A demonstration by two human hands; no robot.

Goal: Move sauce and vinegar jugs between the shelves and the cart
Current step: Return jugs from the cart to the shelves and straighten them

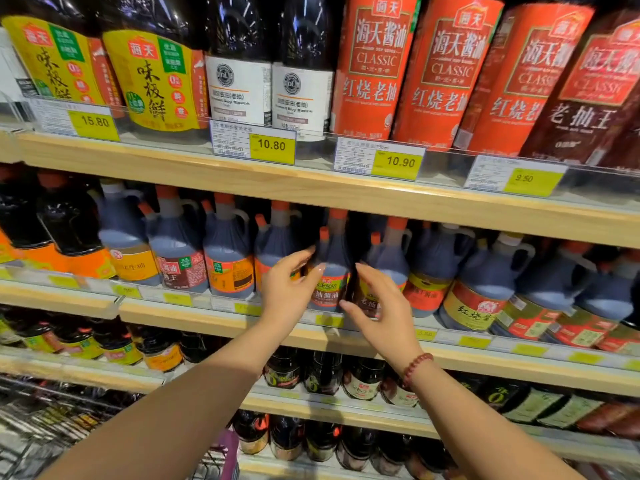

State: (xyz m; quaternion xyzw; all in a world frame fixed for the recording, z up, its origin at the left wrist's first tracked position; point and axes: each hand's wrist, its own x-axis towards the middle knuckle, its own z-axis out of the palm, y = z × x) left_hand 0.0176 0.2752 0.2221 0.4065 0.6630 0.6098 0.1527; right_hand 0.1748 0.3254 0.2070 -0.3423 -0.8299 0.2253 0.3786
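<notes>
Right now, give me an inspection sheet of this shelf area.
Surface: light wooden shelf, second row, fronted by yellow price tags.
Job's things: dark plastic sauce jug with orange cap and red-green label standing upright in a crowded row of similar jugs.
Clutter: tall red-labelled soy sauce bottles on the shelf above; small dark bottles below.
Grippers: left hand and right hand open either side of the jug, fingers close to it; contact unclear.
Cables: nothing seen.
Surroundings: wire cart at lower left; red bead bracelet on right wrist.
</notes>
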